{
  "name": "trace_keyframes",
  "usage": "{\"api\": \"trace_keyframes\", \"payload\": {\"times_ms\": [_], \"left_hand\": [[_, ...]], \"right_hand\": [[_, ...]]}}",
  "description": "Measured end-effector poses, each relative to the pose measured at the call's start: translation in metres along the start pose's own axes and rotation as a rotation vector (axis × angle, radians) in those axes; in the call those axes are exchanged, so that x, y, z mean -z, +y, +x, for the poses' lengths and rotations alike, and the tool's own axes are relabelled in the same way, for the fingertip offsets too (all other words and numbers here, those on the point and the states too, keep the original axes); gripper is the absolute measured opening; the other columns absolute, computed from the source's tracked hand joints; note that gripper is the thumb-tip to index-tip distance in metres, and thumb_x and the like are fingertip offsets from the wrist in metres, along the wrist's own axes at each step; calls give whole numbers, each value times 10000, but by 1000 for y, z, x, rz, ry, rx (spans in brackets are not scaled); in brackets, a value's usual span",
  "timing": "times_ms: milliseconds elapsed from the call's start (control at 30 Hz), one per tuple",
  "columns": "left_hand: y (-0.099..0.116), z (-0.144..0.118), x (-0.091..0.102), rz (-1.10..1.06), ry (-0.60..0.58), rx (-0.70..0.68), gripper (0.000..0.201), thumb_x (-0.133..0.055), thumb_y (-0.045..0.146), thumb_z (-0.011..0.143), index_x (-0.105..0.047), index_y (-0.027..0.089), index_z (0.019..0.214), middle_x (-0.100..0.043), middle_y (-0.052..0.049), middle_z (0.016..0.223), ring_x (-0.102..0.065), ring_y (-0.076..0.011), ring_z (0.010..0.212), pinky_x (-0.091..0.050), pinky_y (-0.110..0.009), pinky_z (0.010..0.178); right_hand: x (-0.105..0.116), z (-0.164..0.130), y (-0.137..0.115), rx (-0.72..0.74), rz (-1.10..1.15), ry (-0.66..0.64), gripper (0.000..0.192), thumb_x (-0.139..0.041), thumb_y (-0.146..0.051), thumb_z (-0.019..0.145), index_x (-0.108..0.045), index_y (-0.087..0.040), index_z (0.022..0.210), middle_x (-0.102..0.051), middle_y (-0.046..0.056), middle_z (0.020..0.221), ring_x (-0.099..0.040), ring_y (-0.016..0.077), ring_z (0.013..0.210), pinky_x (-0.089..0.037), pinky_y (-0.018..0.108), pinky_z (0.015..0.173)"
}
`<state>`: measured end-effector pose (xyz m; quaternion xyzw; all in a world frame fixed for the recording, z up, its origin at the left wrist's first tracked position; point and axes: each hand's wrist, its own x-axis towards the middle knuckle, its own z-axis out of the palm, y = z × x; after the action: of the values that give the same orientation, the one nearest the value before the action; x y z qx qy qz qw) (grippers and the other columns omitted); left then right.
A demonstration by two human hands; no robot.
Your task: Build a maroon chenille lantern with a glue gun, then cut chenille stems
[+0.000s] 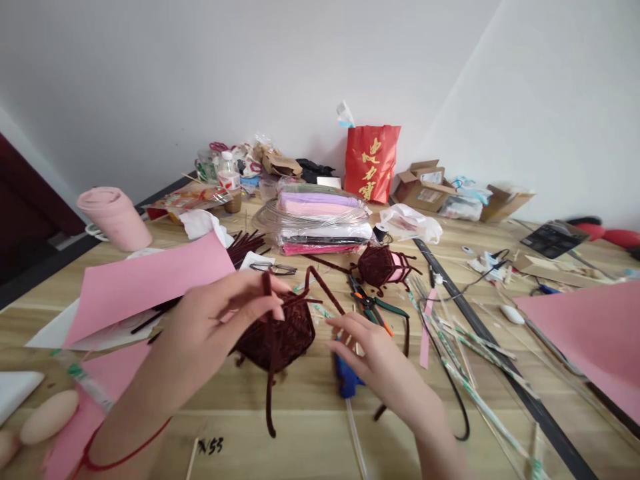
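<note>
My left hand [220, 320] is closed, thumb and fingers pinching a dark brown fuzzy pipe cleaner [271, 387] whose loose end hangs down. Just beneath those fingers is a dark brown boxy piece [287, 337] covered in pipe cleaner, partly hidden by the hand. A bent strand of pipe cleaner [325, 290] rises from it and slopes down to my right hand [370, 353], whose fingers close loosely around it; their grip is partly hidden. Behind the right hand lies a blue glue gun [346, 373] with a clear glue stick. A similar brown piece with pink inside [383, 267] stands farther back.
Pliers [373, 307] and eyeglasses [273, 269] lie beyond my hands. Pink sheets [150, 280] cover the left side, near a pink cup [115, 217]. Packs of pipe cleaners [325, 220] and a red bag [373, 160] stand behind. Wrapper strips [475, 387] and a cable lie right.
</note>
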<state>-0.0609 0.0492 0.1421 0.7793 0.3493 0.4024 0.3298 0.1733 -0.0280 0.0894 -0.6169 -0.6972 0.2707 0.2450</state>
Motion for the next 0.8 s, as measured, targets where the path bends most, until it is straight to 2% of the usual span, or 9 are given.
{"api": "trace_keyframes", "payload": {"times_ms": [67,133,200,267,400,633,800], "left_hand": [[0,0,6,-92,137,24,147,-606,288,907,-557,241,1037,-667,62,629,-647,-110,583,-500,-185,539],[1,0,10,-199,222,31,232,-621,256,890,-444,262,1039,-637,91,582,-614,-104,494,-486,-185,491],[2,0,12,-261,238,46,241,-623,246,886,-402,271,977,-625,98,576,-591,-102,447,-473,-188,457],[2,-1,14,-243,231,64,197,-625,256,887,-440,263,956,-613,88,579,-586,-99,452,-463,-184,443],[0,-3,16,-120,232,49,104,-636,284,889,-562,238,945,-621,59,642,-598,-84,544,-466,-161,491],[13,-7,7,-46,414,83,70,-651,305,874,-618,243,874,-638,53,745,-578,-82,645,-430,-179,569],[14,-4,8,-70,384,83,84,-651,313,869,-614,238,858,-625,61,695,-568,-80,603,-425,-186,557]], "right_hand": [[-3,-12,29,-148,-139,-96,335,-633,-182,845,-646,-180,1179,-666,117,1124,-664,249,992,-499,363,906],[-11,-26,57,-260,-201,-189,493,-659,-85,721,-631,-178,1205,-637,129,1196,-625,275,1127,-457,375,1005],[-21,-38,78,-319,-219,-221,520,-595,-25,680,-623,-161,1182,-599,140,1244,-585,260,1197,-431,354,1044],[-31,-45,89,-324,-190,-216,530,-556,-3,665,-606,-133,1177,-567,149,1268,-568,234,1217,-413,322,1065],[-44,-46,93,-313,-138,-187,560,-541,-9,679,-569,-94,1232,-531,159,1290,-562,216,1206,-403,295,1072],[-53,-36,95,-336,-268,-192,589,-536,3,642,-600,-109,1217,-569,157,1238,-563,256,1180,-418,334,1050],[-63,-34,100,-338,-345,-165,552,-502,13,630,-649,-117,1146,-610,160,1191,-569,278,1154,-420,359,1038]]}}
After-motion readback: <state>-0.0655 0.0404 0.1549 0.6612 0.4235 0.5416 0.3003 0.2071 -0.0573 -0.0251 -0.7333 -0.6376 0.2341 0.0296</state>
